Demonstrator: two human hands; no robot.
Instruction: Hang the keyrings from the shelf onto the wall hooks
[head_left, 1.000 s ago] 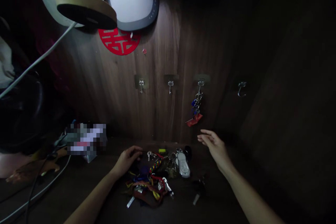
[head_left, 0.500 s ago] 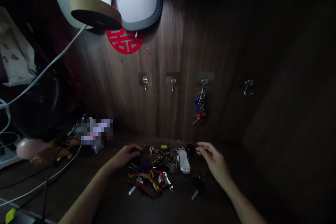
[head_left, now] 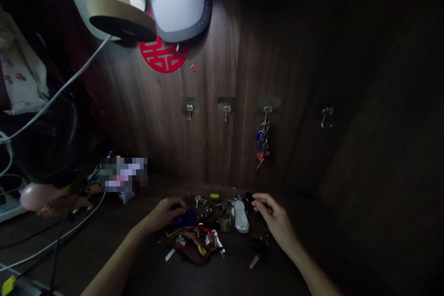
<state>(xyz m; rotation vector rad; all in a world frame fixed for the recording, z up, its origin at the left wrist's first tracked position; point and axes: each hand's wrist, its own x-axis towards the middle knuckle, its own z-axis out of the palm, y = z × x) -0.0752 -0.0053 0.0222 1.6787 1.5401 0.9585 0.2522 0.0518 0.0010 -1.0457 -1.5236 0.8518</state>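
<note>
My left hand (head_left: 168, 212) is at the left side of a heap of keys, its fingers bent and closed on the edge of a purple pouch-like piece (head_left: 188, 218). My right hand (head_left: 275, 215) reaches in from the right with fingers stretched, their tips at a small dark round object (head_left: 249, 198). Beside that lies a silver-grey remote fob (head_left: 241, 217) on a key ring. A reddish-brown strap (head_left: 194, 259), silver keys (head_left: 218, 243), a beaded cord (head_left: 205, 214) and a yellow tag (head_left: 214, 196) make up the heap. A dark key (head_left: 255, 261) lies nearer me.
Metal hooks (head_left: 189, 110) line the wooden wall; a key bunch (head_left: 262, 143) hangs from one hook (head_left: 268, 109). A lamp (head_left: 121, 18), a cap (head_left: 178, 9) and a red cut-out (head_left: 164, 58) are above left. Cables (head_left: 62, 231) and a pink rounded object (head_left: 33, 195) lie left.
My right hand has moved left to the dark round object. My left fingers have come down onto the purple piece, which has shifted slightly left. The view has shifted a little.
</note>
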